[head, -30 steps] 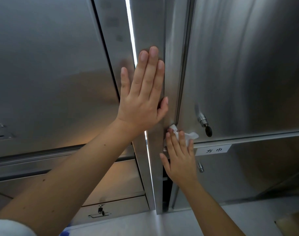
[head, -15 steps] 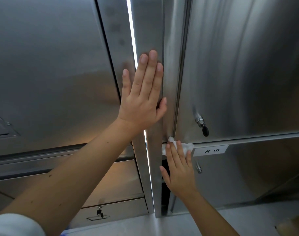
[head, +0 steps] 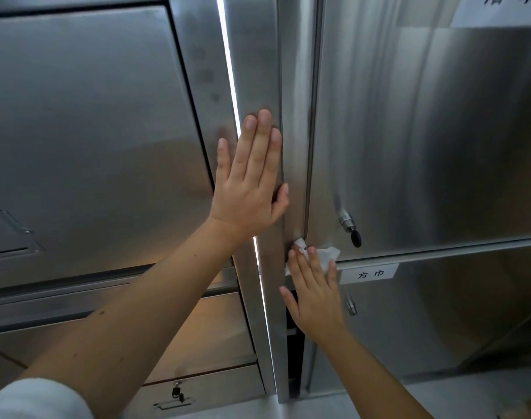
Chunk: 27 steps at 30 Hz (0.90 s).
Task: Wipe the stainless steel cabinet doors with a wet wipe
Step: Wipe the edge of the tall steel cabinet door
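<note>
Stainless steel cabinet doors fill the view: a large upper right door (head: 424,131) and a lower right door (head: 439,322) beneath it. My left hand (head: 249,182) lies flat with straight fingers against the vertical steel post (head: 258,55) between the cabinets. My right hand (head: 315,294) presses a white wet wipe (head: 326,256) with straight fingers onto the seam where the upper right door's bottom left corner meets the post. Most of the wipe is hidden under my fingers.
A key with a black head (head: 355,237) hangs in the upper right door's lock. A white label (head: 370,274) sits on the lower door, with a small lock (head: 351,306) below it. Left cabinet panel (head: 85,140) and a drawer with a padlock (head: 177,392) lie left.
My right hand with the wipe slid down to the door's bottom edge, then stayed near the same corner. My left hand has kept pressing the post.
</note>
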### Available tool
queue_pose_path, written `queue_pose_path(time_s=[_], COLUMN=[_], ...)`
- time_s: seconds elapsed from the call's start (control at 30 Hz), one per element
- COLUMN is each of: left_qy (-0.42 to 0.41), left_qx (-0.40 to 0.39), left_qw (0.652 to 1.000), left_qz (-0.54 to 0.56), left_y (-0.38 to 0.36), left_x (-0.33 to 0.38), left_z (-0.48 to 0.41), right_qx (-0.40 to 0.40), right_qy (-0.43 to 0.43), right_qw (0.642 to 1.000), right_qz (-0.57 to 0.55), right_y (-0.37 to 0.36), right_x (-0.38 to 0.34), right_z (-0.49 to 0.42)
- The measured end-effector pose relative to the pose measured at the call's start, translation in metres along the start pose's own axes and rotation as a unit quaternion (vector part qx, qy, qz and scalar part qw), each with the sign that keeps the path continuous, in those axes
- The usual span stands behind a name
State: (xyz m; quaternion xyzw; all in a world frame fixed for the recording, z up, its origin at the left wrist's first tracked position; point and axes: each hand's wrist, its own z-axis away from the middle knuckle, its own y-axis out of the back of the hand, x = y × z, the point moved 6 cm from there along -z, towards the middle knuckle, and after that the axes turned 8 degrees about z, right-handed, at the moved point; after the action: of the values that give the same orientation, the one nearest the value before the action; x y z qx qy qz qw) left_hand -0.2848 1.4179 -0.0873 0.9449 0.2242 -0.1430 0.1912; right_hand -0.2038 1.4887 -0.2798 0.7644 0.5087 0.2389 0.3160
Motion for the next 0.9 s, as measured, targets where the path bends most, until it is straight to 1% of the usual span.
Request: queue_pose_path(time_s=[0.13,0.4,0.5,0.63,0.9], left_qy=[-0.002,-0.012,-0.008,-0.009,-0.002], left_qx=[0.002,-0.014,-0.006,0.008,0.055], left_qw=[1.0,0.999,1.0,1.0,0.998], left_qz=[0.009,0.03,0.024,-0.012,-0.02], left_y=[-0.001,0.012,0.022,0.034,0.057], left_x=[-0.002,-0.009,-0.018,-0.032,-0.059], left_z=[0.0,-0.007,-0.031,-0.068,-0.13], right_qx=[0.02,0.073,0.094,0.121,0.182], right_qy=[-0.007,-0.006,-0.007,0.009,0.045], right_qw=[0.999,0.997,0.995,0.991,0.981], right_qz=[-0.024,-0.039,-0.046,-0.057,-0.045], right_y=[0.013,0.077,0.098,0.13,0.199], right_x=[-0.001,0.003,0.005,0.009,0.019], right_z=[-0.014,-0.088,-0.107,-0.137,-0.202])
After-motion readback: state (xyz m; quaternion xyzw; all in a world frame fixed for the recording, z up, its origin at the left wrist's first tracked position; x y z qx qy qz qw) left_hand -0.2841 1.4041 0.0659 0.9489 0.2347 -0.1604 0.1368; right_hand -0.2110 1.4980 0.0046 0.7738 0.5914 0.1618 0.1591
